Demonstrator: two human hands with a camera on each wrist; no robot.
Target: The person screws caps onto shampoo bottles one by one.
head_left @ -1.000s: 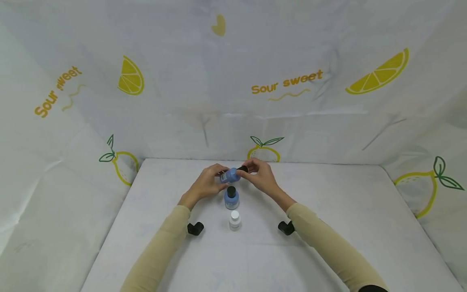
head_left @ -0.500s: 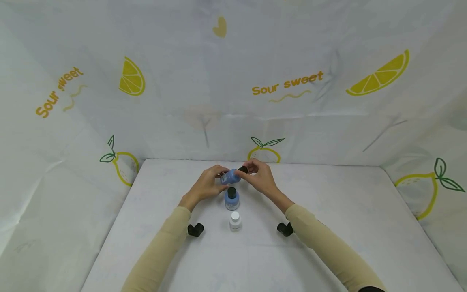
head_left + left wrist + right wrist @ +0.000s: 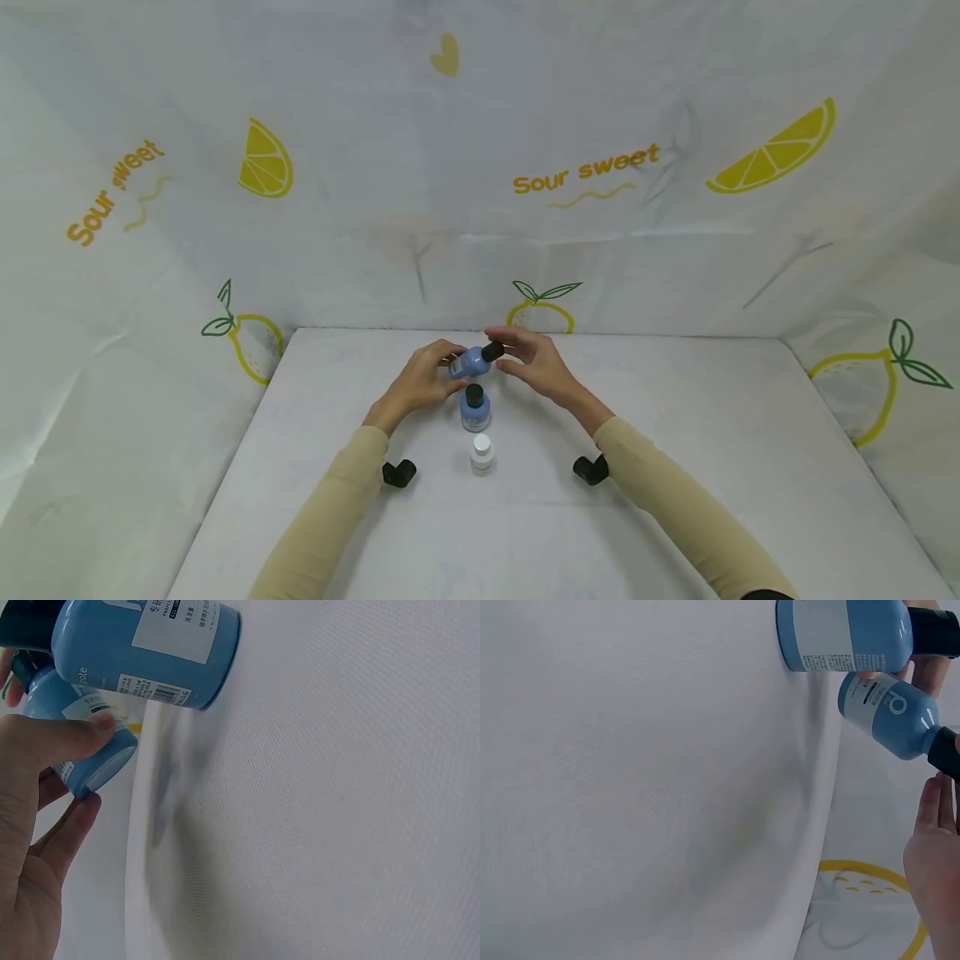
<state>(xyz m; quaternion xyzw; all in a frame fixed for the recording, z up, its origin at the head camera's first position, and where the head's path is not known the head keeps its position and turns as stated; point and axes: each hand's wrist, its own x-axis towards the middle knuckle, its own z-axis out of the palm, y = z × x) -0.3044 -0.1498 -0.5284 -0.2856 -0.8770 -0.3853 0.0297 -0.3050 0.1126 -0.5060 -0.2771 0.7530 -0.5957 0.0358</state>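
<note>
A small blue bottle (image 3: 469, 362) with a black cap (image 3: 492, 351) is held tilted above the table, cap up to the right. My left hand (image 3: 416, 383) grips its lower body; in the left wrist view the thumb (image 3: 94, 733) lies across its side. Around the cap, my right hand (image 3: 542, 362) has its fingers extended and spread from the thumb. Whether a fingertip touches the cap I cannot tell. Just nearer stands a second blue bottle (image 3: 476, 414) with a black cap, upright. In front of that is a small white bottle (image 3: 482, 458), also upright.
Beside each forearm is a black elbow-shaped piece, one at left (image 3: 399, 473) and one at right (image 3: 591, 470). The white table (image 3: 675, 400) ends at a lemon-printed white curtain (image 3: 405, 275) that rises behind and on both sides.
My right hand has loosened from the cap: its fingers straightened and its thumb moved away, so the cap shows fully. The left hand still holds the bottle. The standing bottles have not moved.
</note>
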